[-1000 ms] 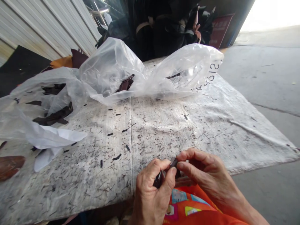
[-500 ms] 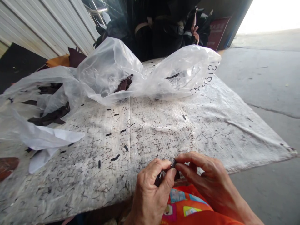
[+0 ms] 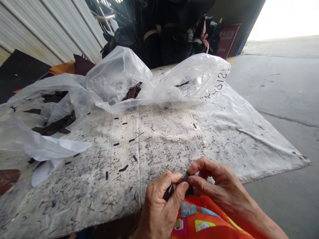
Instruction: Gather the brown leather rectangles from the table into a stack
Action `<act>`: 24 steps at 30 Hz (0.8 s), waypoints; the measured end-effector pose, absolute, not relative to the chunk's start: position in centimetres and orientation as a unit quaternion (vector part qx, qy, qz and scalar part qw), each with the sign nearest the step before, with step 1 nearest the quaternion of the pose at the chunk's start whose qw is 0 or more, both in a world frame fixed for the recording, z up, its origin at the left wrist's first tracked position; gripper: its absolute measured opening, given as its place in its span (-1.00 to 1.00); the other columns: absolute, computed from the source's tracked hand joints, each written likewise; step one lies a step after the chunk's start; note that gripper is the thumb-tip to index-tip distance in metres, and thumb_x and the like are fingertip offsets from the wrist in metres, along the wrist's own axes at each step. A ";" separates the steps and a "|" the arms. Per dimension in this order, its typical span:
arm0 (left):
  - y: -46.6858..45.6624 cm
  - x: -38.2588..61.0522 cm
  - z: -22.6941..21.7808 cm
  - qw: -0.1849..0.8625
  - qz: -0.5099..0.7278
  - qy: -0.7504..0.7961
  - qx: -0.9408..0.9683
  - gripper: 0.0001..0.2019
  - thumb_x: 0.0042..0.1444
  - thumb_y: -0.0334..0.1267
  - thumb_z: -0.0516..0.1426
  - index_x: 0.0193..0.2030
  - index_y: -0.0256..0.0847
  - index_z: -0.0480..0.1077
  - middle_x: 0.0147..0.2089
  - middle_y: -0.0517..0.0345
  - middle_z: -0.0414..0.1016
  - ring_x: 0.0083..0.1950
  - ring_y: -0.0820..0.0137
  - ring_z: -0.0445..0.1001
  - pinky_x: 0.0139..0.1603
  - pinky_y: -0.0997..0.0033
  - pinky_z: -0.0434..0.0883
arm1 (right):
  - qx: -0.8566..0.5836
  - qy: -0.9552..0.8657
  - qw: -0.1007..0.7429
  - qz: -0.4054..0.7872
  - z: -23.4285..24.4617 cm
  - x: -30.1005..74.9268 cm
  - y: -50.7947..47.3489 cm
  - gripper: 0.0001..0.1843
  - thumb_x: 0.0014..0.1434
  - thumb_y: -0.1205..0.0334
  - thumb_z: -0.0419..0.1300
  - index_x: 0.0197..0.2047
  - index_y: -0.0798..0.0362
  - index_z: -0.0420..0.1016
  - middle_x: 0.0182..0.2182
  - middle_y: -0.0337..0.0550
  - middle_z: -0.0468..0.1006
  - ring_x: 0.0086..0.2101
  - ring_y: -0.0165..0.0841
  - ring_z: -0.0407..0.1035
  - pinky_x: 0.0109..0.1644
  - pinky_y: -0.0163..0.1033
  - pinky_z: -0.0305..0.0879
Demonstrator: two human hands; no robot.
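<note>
Looking over a concrete floor (image 3: 279, 99) and a ribbed metal wall (image 3: 45, 30) onto one scuffed, sheet-covered desk (image 3: 169, 146), bearing two clear plastic bags (image 3: 117, 76) and about ten black snippets (image 3: 123, 168); left hand (image 3: 161, 209) and right hand (image 3: 214, 186) both pinching one dark strip (image 3: 169, 192) just past the desk's edge, above orange patterned cloth (image 3: 211, 212).

Your hands (image 3: 189, 194) can pass forward, low over the speckled white sheet (image 3: 189, 149), where small dark scraps (image 3: 123, 168) lie flat. The clear plastic bag (image 3: 117, 76) bulges across the far side, blocking your reach beyond.
</note>
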State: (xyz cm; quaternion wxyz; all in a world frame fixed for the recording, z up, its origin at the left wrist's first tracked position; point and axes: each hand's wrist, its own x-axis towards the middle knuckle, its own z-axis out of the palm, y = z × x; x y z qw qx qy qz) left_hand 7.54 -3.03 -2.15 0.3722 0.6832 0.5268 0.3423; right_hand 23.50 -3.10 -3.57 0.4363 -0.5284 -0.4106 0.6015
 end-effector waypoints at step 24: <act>-2.9 8.7 -1.3 0.632 0.347 0.549 0.423 -0.77 -0.03 -0.10 0.26 -0.43 -0.25 0.45 -0.66 0.34 0.23 -0.64 0.60 0.15 -0.56 0.60 0.23 | -0.526 -0.541 0.487 0.439 -4.3 22.7 -3.7 -0.87 0.11 0.40 0.11 -0.37 0.00 0.24 -0.54 -0.36 0.29 -0.57 -0.51 0.20 -0.52 -0.41 0.18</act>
